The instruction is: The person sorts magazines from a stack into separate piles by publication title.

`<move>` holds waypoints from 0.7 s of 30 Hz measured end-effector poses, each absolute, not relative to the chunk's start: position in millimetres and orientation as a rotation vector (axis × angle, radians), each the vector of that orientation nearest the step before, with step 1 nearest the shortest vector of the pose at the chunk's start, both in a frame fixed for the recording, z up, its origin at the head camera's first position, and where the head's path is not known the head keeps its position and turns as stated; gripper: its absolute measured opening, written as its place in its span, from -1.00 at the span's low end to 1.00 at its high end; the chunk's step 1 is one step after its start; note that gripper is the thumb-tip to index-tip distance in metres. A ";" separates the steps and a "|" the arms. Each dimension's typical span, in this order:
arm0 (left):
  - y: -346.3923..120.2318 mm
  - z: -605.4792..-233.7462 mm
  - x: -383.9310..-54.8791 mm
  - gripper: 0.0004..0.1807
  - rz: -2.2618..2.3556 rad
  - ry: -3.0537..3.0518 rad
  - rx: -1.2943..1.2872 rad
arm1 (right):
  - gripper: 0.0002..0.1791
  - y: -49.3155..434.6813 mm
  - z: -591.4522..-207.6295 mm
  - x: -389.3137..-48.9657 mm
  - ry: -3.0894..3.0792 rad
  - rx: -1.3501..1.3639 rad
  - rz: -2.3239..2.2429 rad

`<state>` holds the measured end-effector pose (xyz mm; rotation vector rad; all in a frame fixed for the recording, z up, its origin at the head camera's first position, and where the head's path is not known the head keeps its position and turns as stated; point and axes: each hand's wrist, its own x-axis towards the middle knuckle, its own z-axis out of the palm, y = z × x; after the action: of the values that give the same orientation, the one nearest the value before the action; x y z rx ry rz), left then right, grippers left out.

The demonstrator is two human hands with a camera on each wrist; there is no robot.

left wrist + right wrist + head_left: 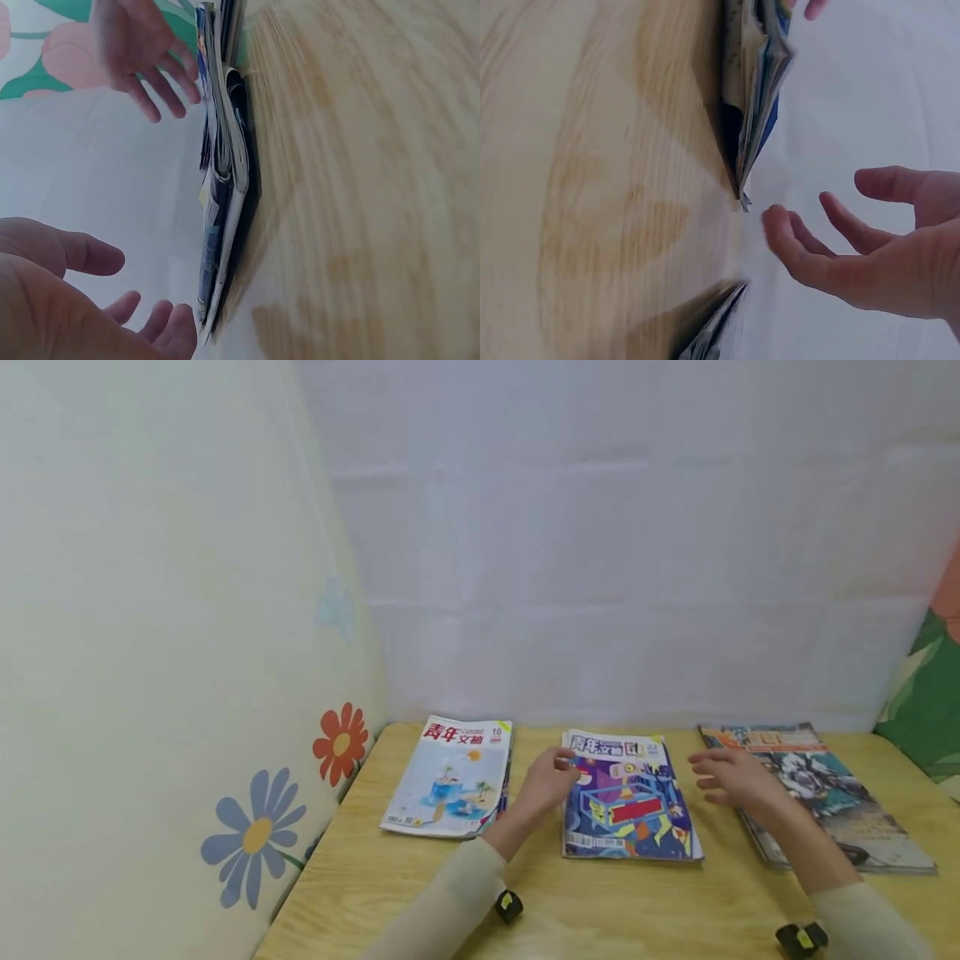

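A small stack of magazines with a purple cover lies on the wooden table between the two hands. At its upper left edge is the left hand, fingers loosely bent and nothing in its grasp. On the other side the right hand hovers between this stack and the right-hand magazines, overlapping their left edge in the head view. Its fingers are parted and hold nothing in the right wrist view. Seen side-on in the left wrist view, the middle stack shows several layers of uneven pages.
Left of the hands lies another magazine stack with a white and blue cover. The wooden table meets a white cloth backdrop at the back. A flower-patterned wall borders its left side.
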<state>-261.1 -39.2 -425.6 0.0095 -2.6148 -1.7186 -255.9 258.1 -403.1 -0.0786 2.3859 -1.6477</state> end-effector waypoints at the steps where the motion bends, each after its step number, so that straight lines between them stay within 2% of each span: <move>1: -40.2 -425.4 -261.1 -0.55 -1.743 -2.600 0.021 | -0.41 257.7 -402.3 -255.8 2.371 -0.057 -1.641; 5: -41.3 -424.8 -259.7 -0.41 -1.790 -2.616 0.063 | -0.34 257.2 -403.4 -256.4 2.358 -0.038 -1.497; 9: -39.7 -425.0 -257.9 -0.33 -1.833 -2.656 0.100 | -0.36 255.4 -411.6 -255.0 2.316 -0.044 -1.417; 13: -38.9 -424.0 -257.1 -0.33 -1.921 -2.645 0.153 | -0.40 252.1 -418.1 -255.0 2.250 -0.037 -1.461; 21: -43.2 -422.6 -262.0 -0.40 -2.290 -2.431 0.256 | -0.35 253.3 -425.6 -259.9 2.211 -0.042 -1.563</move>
<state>-262.0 -43.2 -422.6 0.2558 -2.4308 -2.2901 -259.9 253.3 -425.6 -0.0424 2.2112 -1.5626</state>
